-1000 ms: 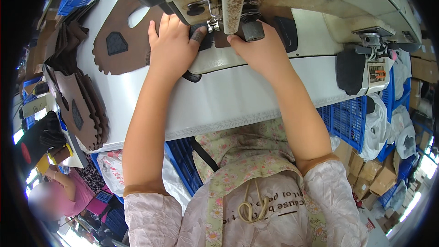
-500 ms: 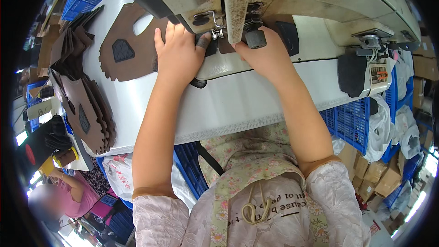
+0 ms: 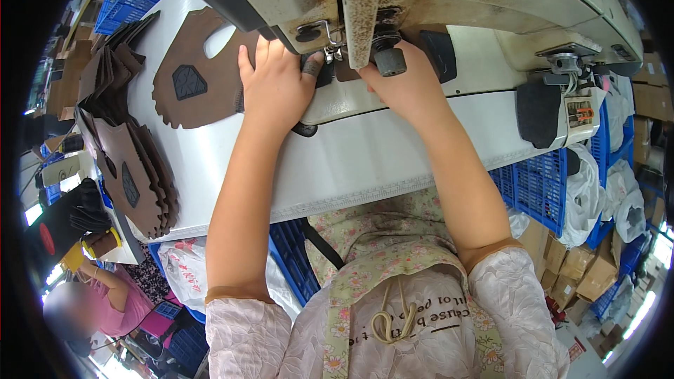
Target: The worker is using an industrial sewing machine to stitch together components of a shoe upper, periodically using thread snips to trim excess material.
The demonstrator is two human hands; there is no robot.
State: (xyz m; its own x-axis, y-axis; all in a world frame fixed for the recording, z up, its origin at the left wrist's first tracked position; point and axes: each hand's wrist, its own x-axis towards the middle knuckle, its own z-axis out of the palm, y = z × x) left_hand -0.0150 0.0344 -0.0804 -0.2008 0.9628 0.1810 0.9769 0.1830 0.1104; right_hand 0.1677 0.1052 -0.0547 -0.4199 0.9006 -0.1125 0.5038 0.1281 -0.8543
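My left hand (image 3: 279,88) lies with its fingers spread on a brown, leather-like cut piece (image 3: 168,102) that bears a black patch (image 3: 189,82) and an oval cut-out. A dark grey cover sits on its thumb, close to the metal presser foot (image 3: 333,55) of the sewing machine (image 3: 414,0). On the other side of the foot is my right hand (image 3: 407,88), over the brown material. The machine's dark knob (image 3: 390,62) and head hide most of its fingers, so its grip does not show. Another black patch (image 3: 439,55) lies beyond that hand.
Brown cut pieces (image 3: 133,175) are stacked along the left of the white table (image 3: 337,161). A dark pad (image 3: 538,116) hangs at the machine's right. Blue crates (image 3: 537,182), white bags (image 3: 584,186) and cardboard boxes (image 3: 572,263) stand right. A person in pink (image 3: 123,295) sits lower left.
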